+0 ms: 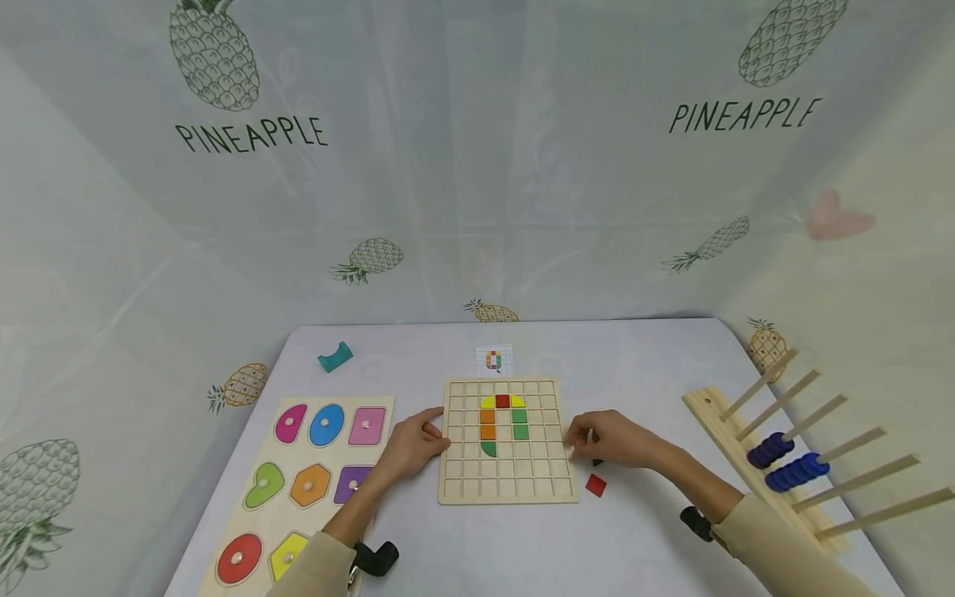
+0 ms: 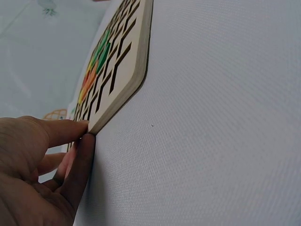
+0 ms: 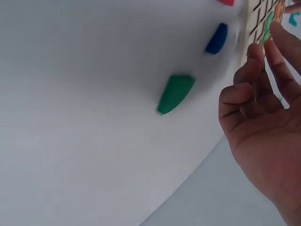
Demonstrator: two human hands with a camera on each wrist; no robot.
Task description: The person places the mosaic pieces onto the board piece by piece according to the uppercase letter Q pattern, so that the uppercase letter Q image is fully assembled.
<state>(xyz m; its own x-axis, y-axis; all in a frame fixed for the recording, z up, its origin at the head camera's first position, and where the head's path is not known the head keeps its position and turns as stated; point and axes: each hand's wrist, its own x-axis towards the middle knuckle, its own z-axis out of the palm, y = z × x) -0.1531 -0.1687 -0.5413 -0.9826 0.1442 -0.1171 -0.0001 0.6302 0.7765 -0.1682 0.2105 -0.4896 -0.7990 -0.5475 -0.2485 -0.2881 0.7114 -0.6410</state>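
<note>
We're seeing a knob puzzle board lying along the left edge of the table surface, with a teal piece near the far-left corner. Our left hand is resting its fingertips against the left edge of the grid board, fingers relaxed, lifting nothing.

Grid board is lying mid-surface, its tiles forming an arch; a green curved tile is ending the left leg, while the bottom to its right is lacking tiles. Between the grid board and the surface's far edge, the pattern card is showing a Q-like figure.

Our right hand is hanging loosely bent at the grid board's right edge with no piece showing in it; fingertips are partly hidden, so we can't tell whether they're touching. Red square, blue piece and green piece are lying loose off that edge.

We're reading this as steadying the board mid-pattern. Next move is probably calling for picking up the red square and seating it beside the green curved tile.

Peg stand is standing along the surface's right edge.
</note>
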